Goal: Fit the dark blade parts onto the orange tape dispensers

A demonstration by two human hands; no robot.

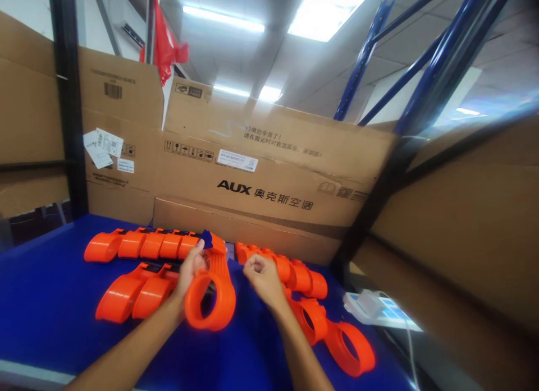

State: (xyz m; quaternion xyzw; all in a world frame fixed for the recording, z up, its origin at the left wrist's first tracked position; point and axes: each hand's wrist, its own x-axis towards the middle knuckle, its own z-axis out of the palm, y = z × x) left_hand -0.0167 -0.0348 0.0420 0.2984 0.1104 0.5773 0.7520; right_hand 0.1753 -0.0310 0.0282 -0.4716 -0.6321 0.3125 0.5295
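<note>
My left hand (pixel 192 270) is closed around an orange plastic tape dispenser (pixel 219 287), whose big round ring hangs toward me. A small dark blue piece (pixel 206 239) shows at its upper end, by my thumb. To the right of it, apart from the dispenser, my right hand (pixel 261 276) has its fingers curled in a pinch; whatever is between them cannot be made out. Left of my hands, more orange dispensers (pixel 120 293) with black parts lie in two rows. Another group of orange dispensers (pixel 301 277) lies beyond and right of my right hand.
A blue surface (pixel 46 279) lies under everything. Cardboard panels (pixel 269 178) close off the back and sides between dark metal posts (pixel 69 99). At the right lies a white power adapter (pixel 370 304) with a cable. Red plastic (pixel 166 43) hangs above.
</note>
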